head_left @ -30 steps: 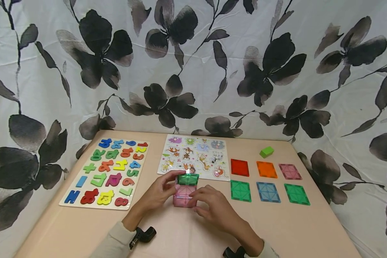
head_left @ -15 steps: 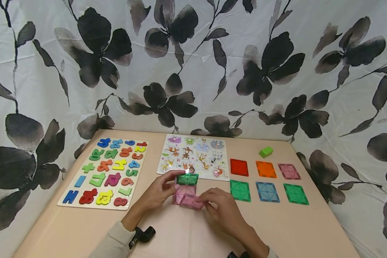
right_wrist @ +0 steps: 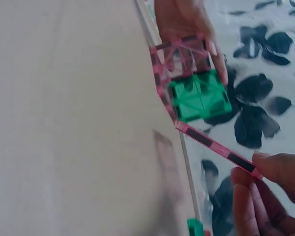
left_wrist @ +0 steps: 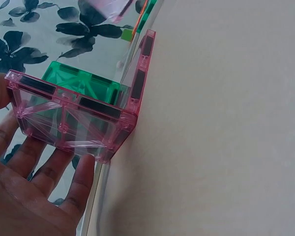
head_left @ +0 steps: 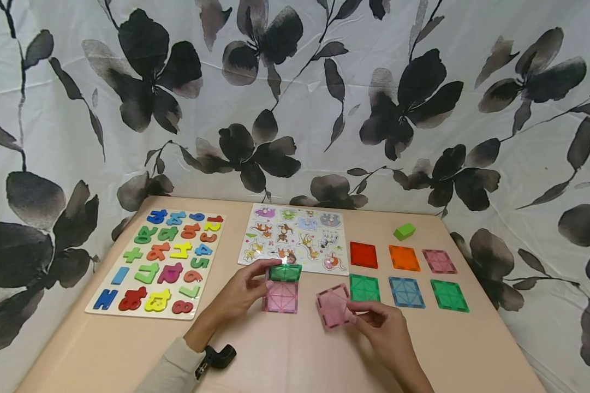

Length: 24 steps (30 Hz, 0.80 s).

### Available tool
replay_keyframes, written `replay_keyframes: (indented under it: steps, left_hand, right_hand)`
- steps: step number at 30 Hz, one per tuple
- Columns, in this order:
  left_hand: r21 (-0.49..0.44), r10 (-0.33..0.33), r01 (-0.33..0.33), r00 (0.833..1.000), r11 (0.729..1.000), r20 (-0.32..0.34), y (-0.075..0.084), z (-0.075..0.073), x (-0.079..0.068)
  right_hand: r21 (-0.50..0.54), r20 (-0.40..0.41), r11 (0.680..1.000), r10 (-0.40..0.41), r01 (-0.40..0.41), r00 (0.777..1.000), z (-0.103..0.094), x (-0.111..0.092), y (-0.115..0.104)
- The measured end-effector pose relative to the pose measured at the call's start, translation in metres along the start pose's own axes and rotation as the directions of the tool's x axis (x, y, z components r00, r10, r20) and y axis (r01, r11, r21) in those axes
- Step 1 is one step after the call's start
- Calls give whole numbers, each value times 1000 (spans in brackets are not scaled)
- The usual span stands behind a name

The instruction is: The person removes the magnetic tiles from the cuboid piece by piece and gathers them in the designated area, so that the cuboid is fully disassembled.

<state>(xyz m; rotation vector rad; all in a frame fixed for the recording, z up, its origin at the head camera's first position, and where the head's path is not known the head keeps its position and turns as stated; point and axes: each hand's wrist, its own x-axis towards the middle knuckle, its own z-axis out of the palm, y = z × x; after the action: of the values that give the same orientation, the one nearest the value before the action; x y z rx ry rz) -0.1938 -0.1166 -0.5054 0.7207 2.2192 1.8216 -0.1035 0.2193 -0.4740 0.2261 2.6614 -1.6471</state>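
Note:
My left hand (head_left: 243, 292) steadies a small build of see-through magnetic tiles at the table's middle. In it a pink tile (head_left: 281, 299) lies flat, and a green tile (head_left: 285, 272) stands at its back. Another pink tile (left_wrist: 64, 120) stands on the left side, with left fingers against its outer face and the thumb at its corner. To the right, my right hand (head_left: 385, 330) pinches a loose pink tile (head_left: 333, 307) by one edge. That tile is raised off the table, apart from the build; the right wrist view shows it edge-on.
An alphabet and number board (head_left: 159, 262) lies at the left. Behind the build is an animal puzzle board (head_left: 295, 237). Two rows of flat tiles, including a red tile (head_left: 364, 255) and a blue tile (head_left: 406, 292), lie at the right, with a green block (head_left: 404, 231) beyond.
My right hand has pulled the pink tile off the front of the build and carried it right, turning its face into view. The left hand stays in place.

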Motion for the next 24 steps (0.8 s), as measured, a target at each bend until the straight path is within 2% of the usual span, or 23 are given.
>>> replay_keyframes:
  steps: [3,9,15,18,24]
  left_hand:
    - [0,-5,5,1000,1000,-2,0,0,0]
    - [-7,-19,19,1000,1000,-7,1,-1,0]
    - [-10,-17,16,1000,1000,-5,-2,-1,0]
    - [-4,-16,16,1000,1000,-5,-2,-1,1]
    - [7,-21,21,1000,1000,-4,-2,-1,0]
  right_hand:
    - [27,-12,998,53,-52,999,-8,-6,11]
    - [9,-50,991,130,-130,990,-17,-15,26]
    - [12,-48,970,242,-242,969,-19,-19,31]
    - [-56,-46,961,268,-271,962,-19,-19,33]
    - [-291,-43,920,263,-263,964,-27,-17,29]
